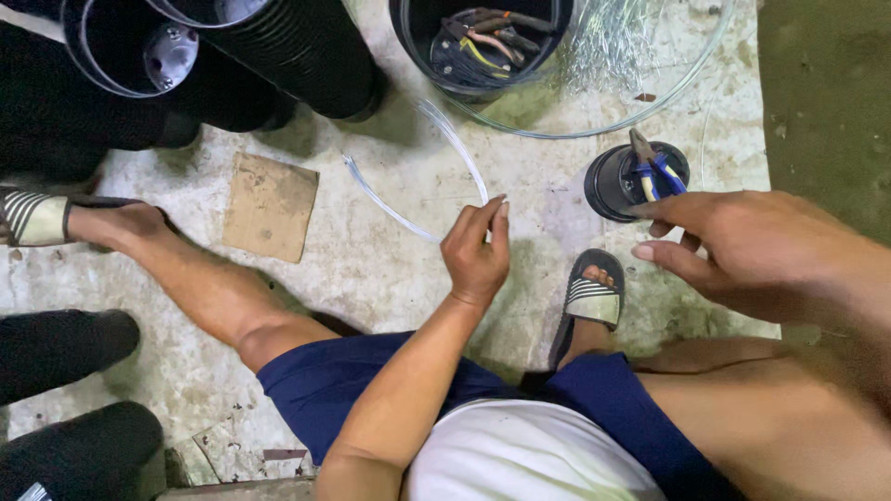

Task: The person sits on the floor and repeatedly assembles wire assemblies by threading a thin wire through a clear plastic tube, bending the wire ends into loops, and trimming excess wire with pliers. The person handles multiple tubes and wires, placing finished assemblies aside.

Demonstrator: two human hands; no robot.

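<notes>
I see my left hand [475, 252] pinching the near end of a clear flexible plastic tube [408, 186], which curves away across the concrete floor [371, 269]. My right hand [742, 250] is released, empty, beside the small black pot [617, 181] holding blue-handled pliers [654, 167]; the tube looks uncut, so little seems done.

**What the view leaves out**

The clear tube [422, 172] slips behind the left hand [476, 252], so its held end cannot be seen. The right hand [742, 250] covers part of the small black cup [617, 181]; the pliers [654, 167] inside show only their blue handles. The black corrugated pots [278, 46] and the bucket of tools [483, 42] are cut by the top edge. The tools there are too tangled to tell apart.
</notes>
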